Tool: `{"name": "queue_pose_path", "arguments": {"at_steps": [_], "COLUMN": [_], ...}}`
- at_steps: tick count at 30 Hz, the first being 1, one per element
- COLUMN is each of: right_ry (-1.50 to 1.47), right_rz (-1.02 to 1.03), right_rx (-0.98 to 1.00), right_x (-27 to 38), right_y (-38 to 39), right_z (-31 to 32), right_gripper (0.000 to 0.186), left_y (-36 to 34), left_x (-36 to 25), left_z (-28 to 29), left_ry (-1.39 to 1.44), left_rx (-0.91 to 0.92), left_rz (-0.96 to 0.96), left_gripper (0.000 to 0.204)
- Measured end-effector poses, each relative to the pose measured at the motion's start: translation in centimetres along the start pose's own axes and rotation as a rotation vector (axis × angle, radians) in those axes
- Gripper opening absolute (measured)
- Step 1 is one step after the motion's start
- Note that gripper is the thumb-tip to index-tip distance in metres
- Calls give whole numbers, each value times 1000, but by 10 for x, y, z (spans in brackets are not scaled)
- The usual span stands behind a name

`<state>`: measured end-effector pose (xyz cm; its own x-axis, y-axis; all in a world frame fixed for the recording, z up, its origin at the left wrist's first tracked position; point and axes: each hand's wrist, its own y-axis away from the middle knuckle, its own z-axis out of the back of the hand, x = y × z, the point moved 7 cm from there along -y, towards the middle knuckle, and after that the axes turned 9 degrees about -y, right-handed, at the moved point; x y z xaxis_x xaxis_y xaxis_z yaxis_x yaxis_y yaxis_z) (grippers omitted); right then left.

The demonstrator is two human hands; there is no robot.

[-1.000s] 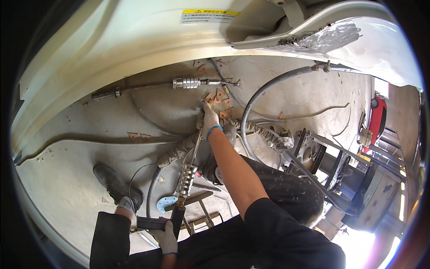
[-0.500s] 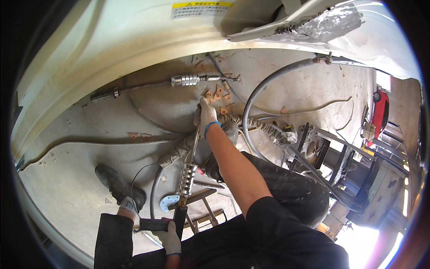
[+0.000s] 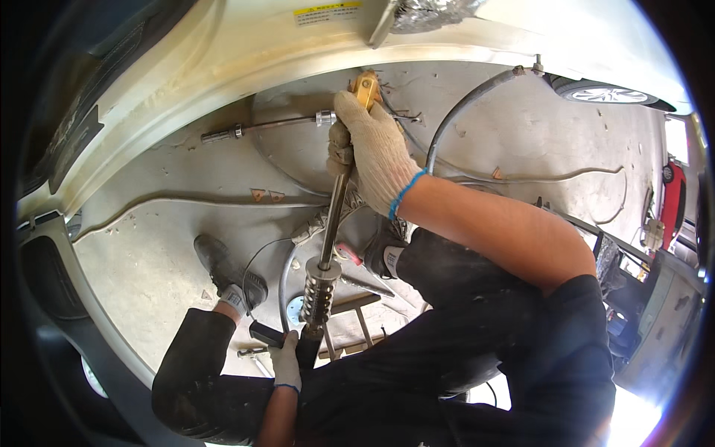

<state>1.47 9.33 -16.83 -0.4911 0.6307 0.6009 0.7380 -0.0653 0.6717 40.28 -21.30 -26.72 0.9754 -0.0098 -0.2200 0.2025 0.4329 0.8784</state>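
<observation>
A slide-hammer dent puller with a ribbed metal weight (image 3: 320, 292) and a bare steel shaft (image 3: 334, 217) slants up from my lap. My left hand (image 3: 285, 361), in a pale knitted glove, is closed around its black handle (image 3: 267, 334) at the lower end. At the upper end my right hand (image 3: 378, 153), in a similar glove with a blue cuff, is wrapped round the front of the shaft. A yellow metal tip (image 3: 366, 90) sticks out past its thumb, just below the pale car body edge (image 3: 298, 78). The fingers hide where tip and shaft meet.
On the concrete floor lie a second slide hammer (image 3: 325, 118), a thick grey cable (image 3: 463, 110), a thin hose (image 3: 186, 200) and small copper-coloured triangular plates (image 3: 258, 194). A red-handled tool (image 3: 348, 253) and a metal frame (image 3: 363, 325) lie by my legs. A car wheel (image 3: 607, 94) stands far right.
My right hand has risen from beside the copper-coloured plates on the floor toward the car body, bringing the puller's front end up. The view has shifted. My left hand keeps its hold.
</observation>
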Motion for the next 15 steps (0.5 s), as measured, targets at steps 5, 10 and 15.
{"name": "queue_pose_path", "arguments": {"at_steps": [5,10,15], "right_ry": [-165,-186,-172], "right_rz": [30,7,-31], "right_rx": [351,420,384], "right_x": [22,39,47], "right_y": [30,37,27], "right_z": [-18,-18,-18], "right_gripper": [20,23,22], "left_y": [4,4,-12], "left_x": [-5,-1,63], "left_z": [-6,-15,-19], "left_ry": [72,15,-53], "left_rx": [90,75,154], "left_rz": [-16,-56,116], "left_gripper": [39,34,34]}}
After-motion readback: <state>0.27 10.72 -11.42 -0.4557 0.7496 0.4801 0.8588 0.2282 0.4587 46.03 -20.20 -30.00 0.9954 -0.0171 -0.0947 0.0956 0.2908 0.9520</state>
